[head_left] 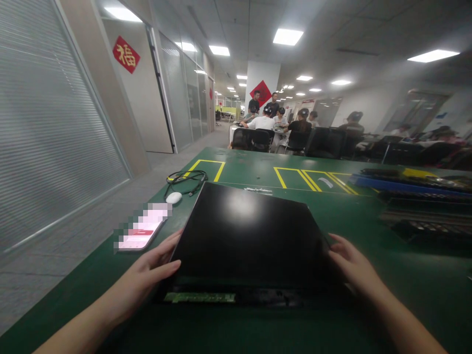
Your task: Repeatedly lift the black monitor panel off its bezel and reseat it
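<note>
Glossy flat black panel [243,236], left hand [147,275], right hand [354,268] gripping edges

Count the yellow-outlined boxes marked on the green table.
3, as far as shows. One yellow box sits at the far left near the black cable; two adjoining ones lie farther right, beyond the black panel. Stacked items at right may hide more.
</note>
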### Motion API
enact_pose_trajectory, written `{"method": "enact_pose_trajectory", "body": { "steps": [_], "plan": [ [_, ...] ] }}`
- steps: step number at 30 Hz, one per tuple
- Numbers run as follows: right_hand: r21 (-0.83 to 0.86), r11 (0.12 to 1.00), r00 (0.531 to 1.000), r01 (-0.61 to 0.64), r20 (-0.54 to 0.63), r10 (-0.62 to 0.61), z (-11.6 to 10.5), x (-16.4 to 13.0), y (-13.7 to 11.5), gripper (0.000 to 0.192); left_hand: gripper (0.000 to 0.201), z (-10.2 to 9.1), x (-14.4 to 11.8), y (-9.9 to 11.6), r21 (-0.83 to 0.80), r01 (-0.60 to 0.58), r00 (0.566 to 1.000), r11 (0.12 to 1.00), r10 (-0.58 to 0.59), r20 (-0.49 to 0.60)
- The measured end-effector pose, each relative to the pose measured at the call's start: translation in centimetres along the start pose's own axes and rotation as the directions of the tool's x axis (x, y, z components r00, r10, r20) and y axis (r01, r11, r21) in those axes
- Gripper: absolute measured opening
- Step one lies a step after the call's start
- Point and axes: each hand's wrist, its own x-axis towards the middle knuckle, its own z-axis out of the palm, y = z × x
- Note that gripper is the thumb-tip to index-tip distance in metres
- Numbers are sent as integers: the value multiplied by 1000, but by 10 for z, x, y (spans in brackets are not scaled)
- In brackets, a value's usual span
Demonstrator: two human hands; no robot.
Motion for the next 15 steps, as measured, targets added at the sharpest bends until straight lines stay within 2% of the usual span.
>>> {"method": "enact_pose_trajectory", "body": {
  "steps": [4, 7, 11, 13, 15],
  "plan": [
    [67, 997, 999, -28, 20, 27, -2, 3, 0, 55, 69, 1, -1, 0, -6, -25, 998, 1000, 25, 52],
    [180, 984, 1000, -15, 30, 10, -5, 2, -4, 47, 69, -2, -1, 0, -27, -40, 998, 999, 41, 49],
    [407, 912, 996, -37, 90, 0, -12, -6, -10, 60, 61, -7, 2, 2, -88, -47, 999, 995, 49, 21],
    [420, 906, 995, 50, 58, -82, -14, -10, -8, 68, 58, -8, 3, 3, -106, -30, 999, 994, 32, 17],
    [316, 937, 989, 145, -16, -148, -15, -12, -2, 69, 61, -6, 3, 3, -112, -24, 999, 993, 27, 27]
  ]
}}
